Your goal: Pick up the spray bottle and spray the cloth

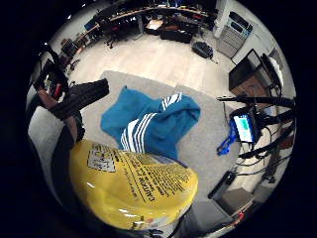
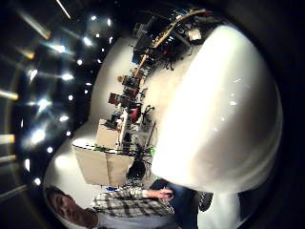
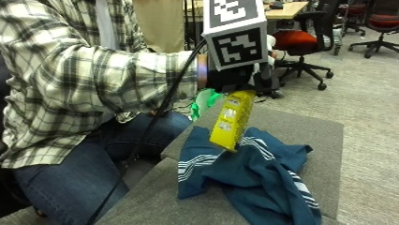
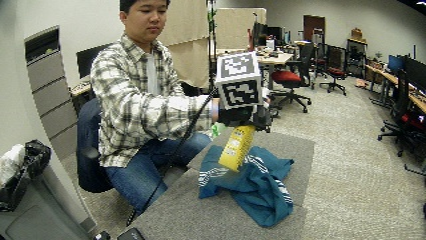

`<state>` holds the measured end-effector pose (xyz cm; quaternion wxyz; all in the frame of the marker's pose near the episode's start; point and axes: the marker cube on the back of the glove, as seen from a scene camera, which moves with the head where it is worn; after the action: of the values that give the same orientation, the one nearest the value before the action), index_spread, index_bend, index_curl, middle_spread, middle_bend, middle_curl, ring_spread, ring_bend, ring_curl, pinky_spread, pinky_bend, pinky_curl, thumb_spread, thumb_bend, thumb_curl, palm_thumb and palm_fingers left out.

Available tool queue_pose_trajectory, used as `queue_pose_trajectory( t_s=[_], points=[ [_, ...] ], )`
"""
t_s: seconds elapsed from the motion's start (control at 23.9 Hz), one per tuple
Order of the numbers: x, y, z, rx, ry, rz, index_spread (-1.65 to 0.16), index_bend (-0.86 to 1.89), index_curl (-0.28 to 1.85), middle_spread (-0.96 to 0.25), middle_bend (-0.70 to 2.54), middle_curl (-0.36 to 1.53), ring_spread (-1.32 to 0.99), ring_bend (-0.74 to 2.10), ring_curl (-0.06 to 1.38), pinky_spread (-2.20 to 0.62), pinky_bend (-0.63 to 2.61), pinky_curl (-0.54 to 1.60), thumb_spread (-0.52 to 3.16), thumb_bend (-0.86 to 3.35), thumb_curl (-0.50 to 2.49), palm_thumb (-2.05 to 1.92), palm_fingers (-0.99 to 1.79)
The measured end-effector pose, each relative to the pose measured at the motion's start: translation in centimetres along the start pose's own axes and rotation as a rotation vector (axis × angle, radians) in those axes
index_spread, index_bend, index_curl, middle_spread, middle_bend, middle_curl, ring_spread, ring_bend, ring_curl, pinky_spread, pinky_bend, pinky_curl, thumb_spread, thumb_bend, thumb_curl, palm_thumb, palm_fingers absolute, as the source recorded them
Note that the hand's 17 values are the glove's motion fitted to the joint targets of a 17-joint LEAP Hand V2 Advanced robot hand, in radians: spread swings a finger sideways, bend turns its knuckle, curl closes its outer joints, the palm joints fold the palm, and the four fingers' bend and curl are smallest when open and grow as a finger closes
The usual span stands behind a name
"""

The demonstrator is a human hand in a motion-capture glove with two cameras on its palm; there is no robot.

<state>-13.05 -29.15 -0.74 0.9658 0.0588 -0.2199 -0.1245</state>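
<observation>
At the left of the outside view sits a person in a plaid shirt [image 3: 69, 70] and blue jeans, their arm reaching across toward the middle of the frame. At upper centre the gloved right hand [image 3: 240, 77] is curled round the top of a yellow spray bottle [image 3: 232, 119] and holds it up in the air, the bottle hanging downward from the grip with its labelled body tilted a little and its lower end just above the cloth. Below and to the right of the bottle, in the lower middle of the frame, a blue cloth [image 3: 255, 173] with white stripes lies crumpled on the grey table [image 3: 312, 129], one end trailing toward the lower right edge. The little-finger-side palm view shows the yellow bottle body close to the palm with the striped cloth spread on the grey surface beyond it. In the upper right of the outside view, a red-seated office chair [image 3: 299, 40] stands on the carpet well behind the table.
</observation>
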Motion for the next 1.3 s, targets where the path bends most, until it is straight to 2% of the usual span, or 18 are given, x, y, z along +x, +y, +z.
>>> queue_pose_trajectory(
  t_s=[0.54, 0.96, 1.3],
  points=[
    [-0.2, 0.5, -2.5, 0.238, -0.437, 0.029, -0.29, 0.19, 0.59, -0.18, 0.49, 0.51, -0.23, 0.56, 0.48, -0.16, 0.45, 0.37, 0.05, -0.03, 0.78, 1.04, 1.27],
    [-0.9, 0.5, -1.8, 0.291, -0.587, 0.002, -0.3, 0.18, 0.59, -0.18, 0.49, 0.52, -0.23, 0.55, 0.48, -0.15, 0.45, 0.37, 0.05, -0.03, 0.79, 1.04, 1.26],
    [-3.3, -1.8, 1.8, 0.323, -0.717, -0.062, -0.29, 0.18, 0.58, -0.18, 0.49, 0.52, -0.23, 0.55, 0.48, -0.14, 0.45, 0.37, 0.06, -0.03, 0.79, 1.06, 1.25]
  ],
)
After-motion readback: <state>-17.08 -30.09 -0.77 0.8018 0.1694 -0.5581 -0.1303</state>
